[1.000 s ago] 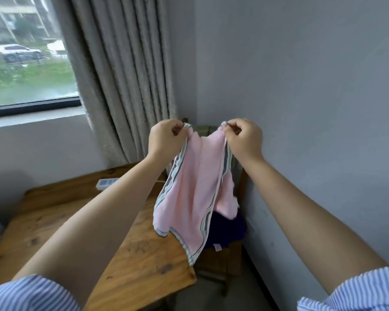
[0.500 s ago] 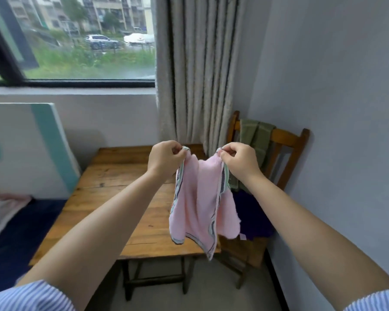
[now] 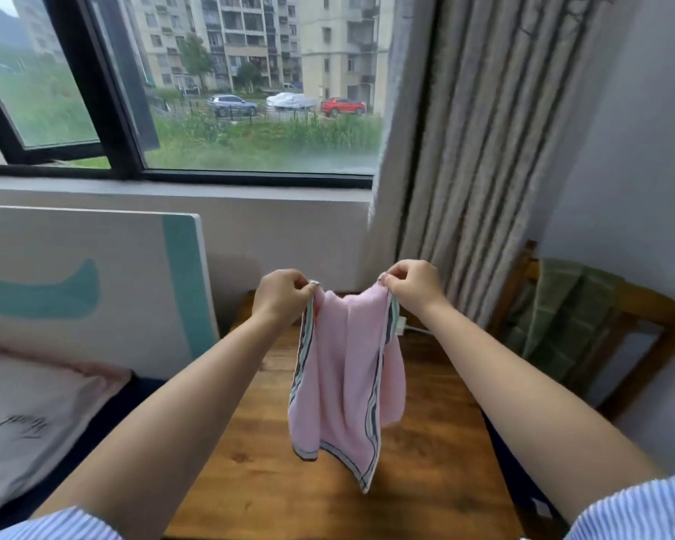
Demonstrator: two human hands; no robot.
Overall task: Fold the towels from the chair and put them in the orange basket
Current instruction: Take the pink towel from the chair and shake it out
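Note:
A pink towel [image 3: 343, 368] with striped edges hangs in the air over the wooden table [image 3: 437, 454]. My left hand [image 3: 281, 296] pinches its top left corner and my right hand [image 3: 414, 286] pinches its top right corner, the two hands a short way apart. The towel sags between them and its lower end hangs free above the tabletop. A green towel [image 3: 554, 317] is draped over the back of the wooden chair [image 3: 655, 325] at the right. A dark blue cloth [image 3: 523, 485] shows beside the table's right edge. No orange basket is in view.
A white and teal board [image 3: 94, 282] leans against the wall at the left, with a pillow [image 3: 36, 415] on dark bedding below it. Grey curtains [image 3: 484, 150] hang in the corner beside the window [image 3: 227, 91]. A white cable [image 3: 410, 327] lies at the table's back.
The view has swung left, from the chair and wall toward the window and table. Both hands have carried the pink towel away from the chair to above the table, keeping the same pinch.

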